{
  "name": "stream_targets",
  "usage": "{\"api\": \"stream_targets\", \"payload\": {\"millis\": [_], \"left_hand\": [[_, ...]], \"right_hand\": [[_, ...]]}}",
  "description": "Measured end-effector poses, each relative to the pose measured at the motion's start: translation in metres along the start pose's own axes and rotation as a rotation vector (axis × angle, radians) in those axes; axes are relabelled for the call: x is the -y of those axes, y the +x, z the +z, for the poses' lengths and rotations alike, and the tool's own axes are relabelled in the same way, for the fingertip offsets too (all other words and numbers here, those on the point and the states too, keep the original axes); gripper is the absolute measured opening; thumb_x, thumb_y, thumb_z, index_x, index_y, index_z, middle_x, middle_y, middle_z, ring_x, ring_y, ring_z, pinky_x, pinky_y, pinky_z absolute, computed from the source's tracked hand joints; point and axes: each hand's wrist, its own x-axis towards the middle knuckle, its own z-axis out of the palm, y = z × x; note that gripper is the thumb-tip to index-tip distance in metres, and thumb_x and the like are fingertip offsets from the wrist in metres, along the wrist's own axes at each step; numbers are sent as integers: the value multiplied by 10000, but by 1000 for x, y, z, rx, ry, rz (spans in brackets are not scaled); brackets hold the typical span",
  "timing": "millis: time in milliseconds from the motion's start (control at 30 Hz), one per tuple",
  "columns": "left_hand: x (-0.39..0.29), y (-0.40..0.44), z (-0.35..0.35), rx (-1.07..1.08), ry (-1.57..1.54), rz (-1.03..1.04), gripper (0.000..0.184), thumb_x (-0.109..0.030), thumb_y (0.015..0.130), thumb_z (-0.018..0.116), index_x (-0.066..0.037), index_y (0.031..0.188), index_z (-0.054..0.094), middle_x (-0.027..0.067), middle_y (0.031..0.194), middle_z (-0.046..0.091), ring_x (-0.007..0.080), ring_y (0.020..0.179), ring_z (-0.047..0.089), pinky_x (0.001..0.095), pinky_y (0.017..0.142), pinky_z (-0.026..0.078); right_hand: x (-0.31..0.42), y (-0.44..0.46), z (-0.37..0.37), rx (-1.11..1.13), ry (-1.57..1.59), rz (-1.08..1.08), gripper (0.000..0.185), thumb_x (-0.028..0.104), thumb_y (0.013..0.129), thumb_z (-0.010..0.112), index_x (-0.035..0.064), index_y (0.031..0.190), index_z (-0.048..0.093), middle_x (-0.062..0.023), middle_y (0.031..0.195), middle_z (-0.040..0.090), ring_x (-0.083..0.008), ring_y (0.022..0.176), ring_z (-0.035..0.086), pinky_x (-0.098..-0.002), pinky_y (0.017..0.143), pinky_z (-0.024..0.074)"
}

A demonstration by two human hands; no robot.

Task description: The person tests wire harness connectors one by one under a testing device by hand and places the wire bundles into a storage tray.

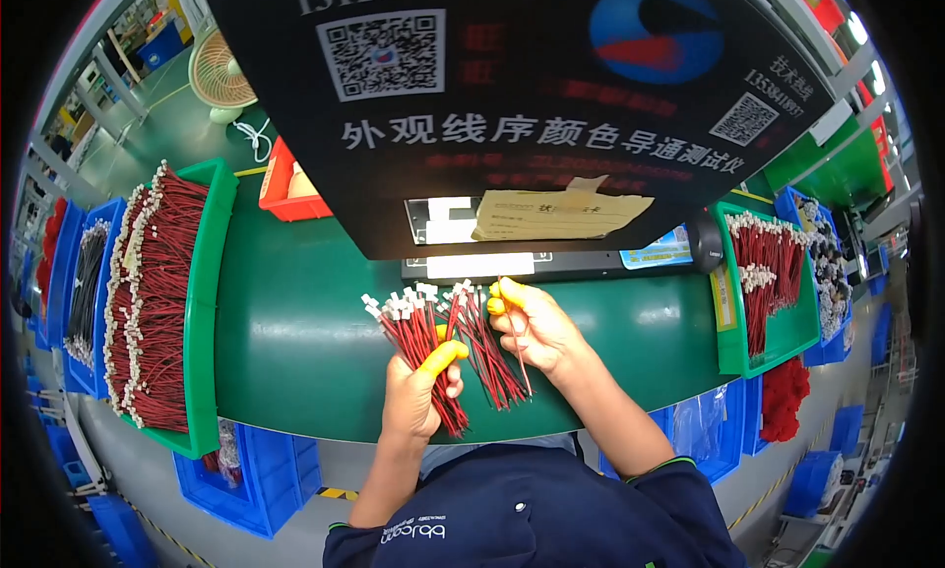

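Observation:
Dark red wires with white connectors fill my left hand, whose fingers wrap round the bundle; yellow covers show on some of its fingertips. My right hand, also with yellow finger covers, pinches a single red wire that hangs down from it. Between the two hands a second group of red wires lies on the green table. Just ahead of my right hand is the lit slot of a black testing machine.
A green bin of red wires stands at the left, another green bin at the right. Behind the table's left part is a red bin. Blue bins sit below the table edge. A fan stands at the back left.

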Motion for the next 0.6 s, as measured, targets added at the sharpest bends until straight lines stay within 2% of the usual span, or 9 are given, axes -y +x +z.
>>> {"api": "stream_targets", "payload": {"millis": [267, 500, 567, 600], "left_hand": [[7, 3, 4, -24, -141, -109, 110, -104, 809, 530, -36, 895, 531, 90, 729, 580, 118, 532, 500, 225, 411, 388], [9, 4, 2, -16, -138, -60, 115, -99, 809, 530, -40, 908, 525, 93, 736, 582, 113, 525, 494, 216, 401, 376], [8, 3, 1, -2, -171, -86, 117, -93, 809, 529, -39, 914, 525, 93, 732, 580, 107, 525, 492, 212, 397, 371], [9, 3, 1, -5, -173, -85, 117, -93, 809, 529, -39, 914, 525, 93, 732, 580, 107, 525, 492, 212, 397, 371]], "right_hand": [[3, -4, -1, 56, -8, -15, 170, 221, 846, 475, 52, 841, 492, -26, 681, 490, -46, 426, 338, -156, 318, 281], [1, -3, -2, 136, 68, 33, 188, 216, 859, 448, 34, 864, 493, -29, 707, 498, -49, 443, 353, -169, 314, 285], [4, -17, 20, -67, -765, -90, 163, 163, 837, 489, 9, 882, 520, -37, 753, 538, -34, 475, 432, -176, 381, 362], [-3, -14, 18, -65, -766, -88, 163, 163, 837, 489, 9, 882, 520, -37, 753, 538, -34, 475, 432, -176, 381, 362]]}}
